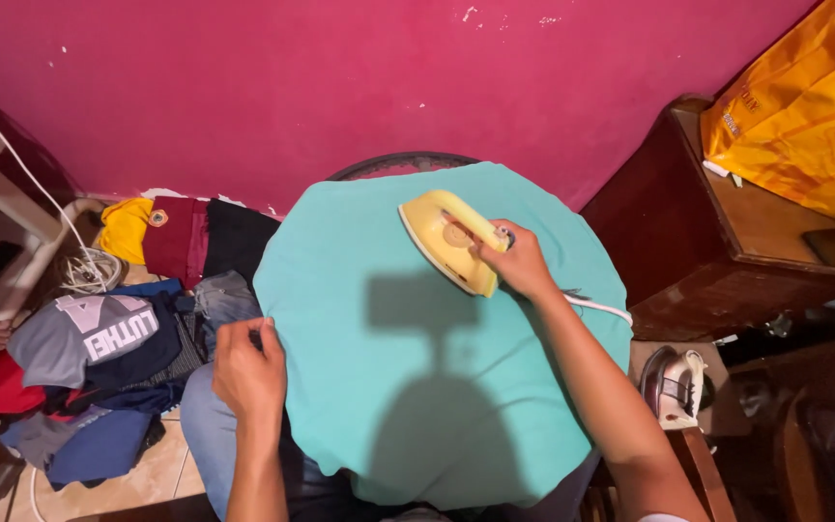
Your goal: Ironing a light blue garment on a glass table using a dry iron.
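A turquoise cloth [388,329] is spread over a round table in front of me. On its far part rests a pale yellow iron [446,237], and my right hand [519,263] grips its handle from the right. A white cord [596,306] runs from the iron off the cloth's right edge. My left hand [248,372] pinches the cloth's left edge, fingers curled on the fabric.
A heap of clothes [108,338] in grey, blue, red, yellow and black lies on the floor at left. A second iron [674,387] stands at lower right. A dark wooden cabinet [717,242] with a yellow bag [804,116] stands at right. A pink wall [340,87] is behind.
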